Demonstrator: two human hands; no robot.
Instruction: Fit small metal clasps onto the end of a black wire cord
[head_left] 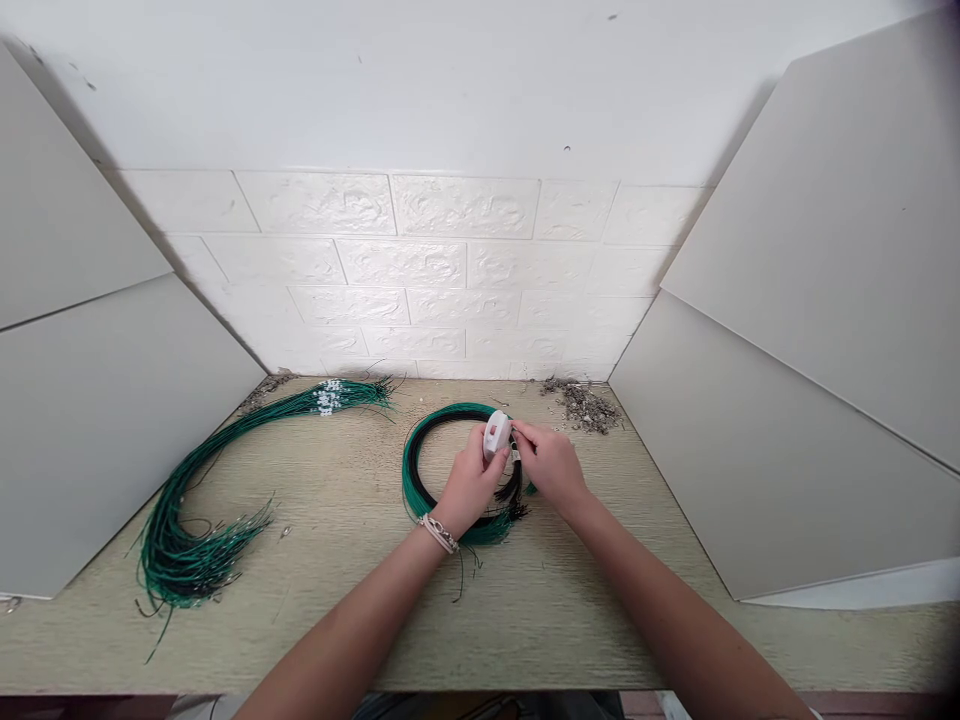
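A coil of green and black wires [424, 470] lies on the wooden table [337, 590] in the middle. Above its right side my left hand [471, 487] is closed around a small white oval object [496, 434], a beaded bracelet on the wrist. My right hand [551, 465] pinches at the same object from the right, fingertips meeting the left hand's. Whatever sits between the fingertips besides the white piece is too small to make out.
A long bundle of green wires [217, 470] with white tags curves along the table's left side. A pile of small grey scraps [585, 405] lies at the back right. Grey panels [810, 330] wall both sides; a white brick-pattern wall stands behind.
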